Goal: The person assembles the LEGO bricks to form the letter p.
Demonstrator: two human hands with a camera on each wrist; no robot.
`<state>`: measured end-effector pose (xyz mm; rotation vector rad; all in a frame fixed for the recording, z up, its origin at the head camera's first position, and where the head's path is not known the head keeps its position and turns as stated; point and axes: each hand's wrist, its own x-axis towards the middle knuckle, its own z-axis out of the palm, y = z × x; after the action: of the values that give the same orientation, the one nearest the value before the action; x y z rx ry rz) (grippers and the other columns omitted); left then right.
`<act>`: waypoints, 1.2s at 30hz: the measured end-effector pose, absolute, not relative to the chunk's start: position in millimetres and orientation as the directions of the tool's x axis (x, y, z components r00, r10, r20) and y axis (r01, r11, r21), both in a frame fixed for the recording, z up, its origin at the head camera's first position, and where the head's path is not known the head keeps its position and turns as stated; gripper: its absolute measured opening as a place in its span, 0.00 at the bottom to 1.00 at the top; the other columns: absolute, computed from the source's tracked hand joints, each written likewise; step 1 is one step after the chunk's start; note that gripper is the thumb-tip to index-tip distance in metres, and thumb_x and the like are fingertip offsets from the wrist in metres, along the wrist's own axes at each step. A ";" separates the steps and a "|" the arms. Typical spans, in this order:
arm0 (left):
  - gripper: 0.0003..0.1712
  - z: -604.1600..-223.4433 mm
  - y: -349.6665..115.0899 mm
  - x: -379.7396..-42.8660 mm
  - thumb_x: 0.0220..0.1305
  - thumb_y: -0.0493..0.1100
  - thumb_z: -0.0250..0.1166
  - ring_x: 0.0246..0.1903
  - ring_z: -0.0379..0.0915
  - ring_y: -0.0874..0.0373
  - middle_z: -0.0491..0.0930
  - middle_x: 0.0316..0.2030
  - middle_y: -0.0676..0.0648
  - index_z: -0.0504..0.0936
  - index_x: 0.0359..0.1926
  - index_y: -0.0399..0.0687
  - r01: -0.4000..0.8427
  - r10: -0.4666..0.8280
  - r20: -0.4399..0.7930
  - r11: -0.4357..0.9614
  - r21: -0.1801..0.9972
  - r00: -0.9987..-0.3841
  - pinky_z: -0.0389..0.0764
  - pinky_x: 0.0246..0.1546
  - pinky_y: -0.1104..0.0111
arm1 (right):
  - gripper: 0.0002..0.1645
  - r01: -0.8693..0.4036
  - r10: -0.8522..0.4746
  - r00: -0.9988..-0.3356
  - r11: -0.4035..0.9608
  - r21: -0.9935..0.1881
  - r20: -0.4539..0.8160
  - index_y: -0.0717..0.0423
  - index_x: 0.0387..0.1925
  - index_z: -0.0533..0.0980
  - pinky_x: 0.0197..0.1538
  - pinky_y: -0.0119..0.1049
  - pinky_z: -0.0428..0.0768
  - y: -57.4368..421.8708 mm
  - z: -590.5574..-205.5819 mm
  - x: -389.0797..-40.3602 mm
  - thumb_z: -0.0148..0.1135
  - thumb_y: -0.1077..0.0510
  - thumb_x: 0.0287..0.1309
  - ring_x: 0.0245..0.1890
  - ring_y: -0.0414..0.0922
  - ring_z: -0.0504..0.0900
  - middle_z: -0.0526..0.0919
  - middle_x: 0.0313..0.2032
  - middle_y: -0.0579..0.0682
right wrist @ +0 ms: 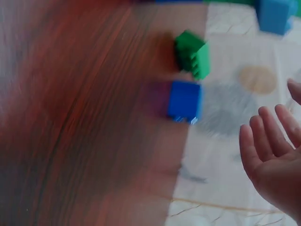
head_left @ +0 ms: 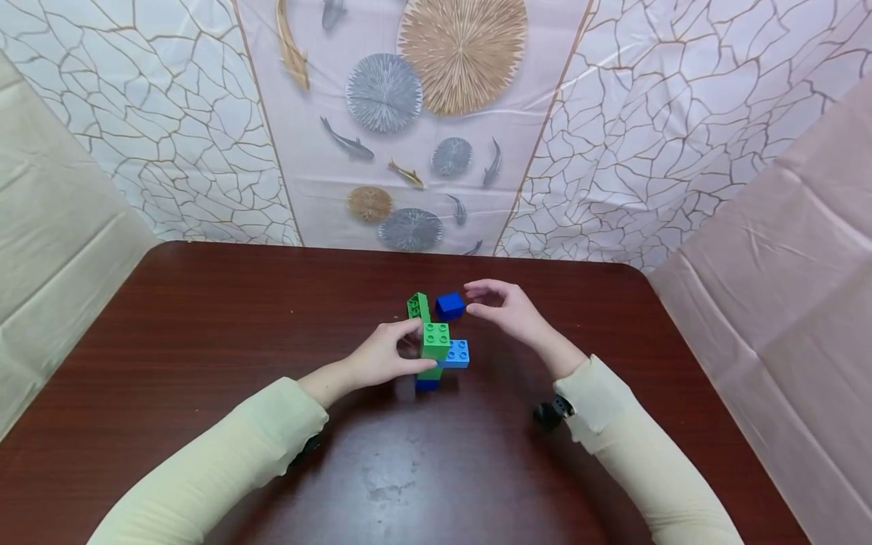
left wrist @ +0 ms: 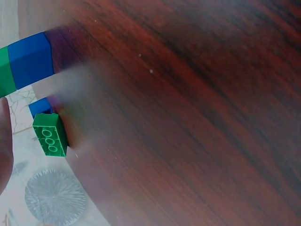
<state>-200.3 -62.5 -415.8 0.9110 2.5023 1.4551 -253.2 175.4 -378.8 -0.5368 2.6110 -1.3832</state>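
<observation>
My left hand (head_left: 381,354) grips an upright stack of toy building bricks between thumb and fingers. A green brick (head_left: 436,337) tops the stack, a light blue brick (head_left: 458,353) juts out to the right below it, and a dark blue brick (head_left: 428,384) forms the bottom. My right hand (head_left: 507,309) hovers with loosely bent, parted fingers just right of a loose dark blue brick (head_left: 450,306), holding nothing. Beside that brick, a loose green brick (head_left: 418,306) lies on its side; its hollow underside (left wrist: 50,136) shows in the left wrist view.
Everything stands on a dark reddish-brown wooden table (head_left: 204,325). A patterned cloth (head_left: 436,212) hangs behind the table's far edge, and pale padded panels (head_left: 770,303) flank both sides. A small black device (head_left: 553,412) sits under the right cuff.
</observation>
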 end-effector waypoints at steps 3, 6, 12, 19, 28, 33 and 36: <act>0.15 -415.6 -63.0 -200.2 0.53 0.44 0.70 0.38 0.78 0.59 0.81 0.36 0.47 0.74 0.36 0.45 0.444 0.544 0.200 0.363 0.819 -0.815 0.80 0.41 0.72 | 0.27 -0.197 -0.354 -0.935 0.554 -0.809 -0.015 0.59 0.58 0.70 0.56 0.48 0.74 176.0 -388.8 -267.6 0.63 0.61 0.56 0.55 0.56 0.74 0.75 0.56 0.62; 0.15 -415.7 -62.9 -200.5 0.53 0.44 0.70 0.38 0.78 0.59 0.80 0.36 0.47 0.73 0.36 0.45 0.446 0.547 0.198 0.367 0.816 -0.813 0.80 0.41 0.72 | 0.33 -0.169 -0.356 -0.932 0.594 -0.787 -0.068 0.60 0.62 0.66 0.60 0.51 0.71 174.0 -397.4 -277.4 0.64 0.61 0.55 0.58 0.57 0.70 0.72 0.60 0.62; 0.15 -416.2 -62.5 -201.5 0.54 0.45 0.70 0.38 0.77 0.59 0.79 0.35 0.48 0.72 0.35 0.46 0.434 0.548 0.182 0.375 0.819 -0.817 0.80 0.41 0.72 | 0.37 -0.178 -0.375 -0.923 0.626 -0.759 -0.093 0.62 0.64 0.63 0.61 0.50 0.70 166.6 -413.6 -291.3 0.65 0.62 0.53 0.59 0.58 0.69 0.69 0.61 0.62; 0.15 -416.3 -61.6 -202.0 0.54 0.45 0.70 0.39 0.78 0.60 0.80 0.37 0.48 0.73 0.37 0.47 0.416 0.548 0.161 0.380 0.826 -0.821 0.80 0.40 0.73 | 0.36 -0.154 -0.363 -0.922 0.666 -0.729 -0.137 0.60 0.64 0.64 0.61 0.51 0.70 160.4 -422.3 -296.6 0.64 0.62 0.54 0.58 0.58 0.71 0.69 0.61 0.63; 0.15 -415.7 -62.4 -200.8 0.54 0.44 0.70 0.39 0.78 0.59 0.80 0.38 0.48 0.73 0.38 0.47 0.399 0.549 0.146 0.376 0.836 -0.823 0.80 0.40 0.74 | 0.23 -0.148 -0.306 -0.944 0.729 -0.668 -0.125 0.59 0.51 0.69 0.55 0.48 0.74 155.4 -434.1 -300.0 0.65 0.59 0.55 0.48 0.54 0.74 0.76 0.51 0.61; 0.15 -416.9 -63.0 -201.4 0.54 0.44 0.70 0.39 0.78 0.59 0.80 0.38 0.48 0.74 0.38 0.46 0.401 0.547 0.151 0.373 0.837 -0.823 0.80 0.40 0.75 | 0.21 -0.125 -0.282 -0.952 0.713 -0.690 -0.119 0.59 0.48 0.65 0.55 0.49 0.74 155.2 -434.3 -299.0 0.63 0.58 0.57 0.48 0.55 0.74 0.74 0.52 0.63; 0.15 -418.1 -64.3 -201.9 0.54 0.44 0.70 0.39 0.78 0.59 0.81 0.38 0.48 0.74 0.38 0.46 0.407 0.545 0.161 0.367 0.836 -0.823 0.80 0.40 0.75 | 0.21 -0.104 -0.263 -0.959 0.680 -0.726 -0.109 0.59 0.47 0.62 0.58 0.50 0.73 155.6 -431.7 -297.5 0.62 0.59 0.57 0.50 0.57 0.73 0.73 0.54 0.65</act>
<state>-201.9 -64.3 -418.1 0.8684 2.4769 1.4509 -297.5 155.6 -431.7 -0.2974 2.6877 -1.1420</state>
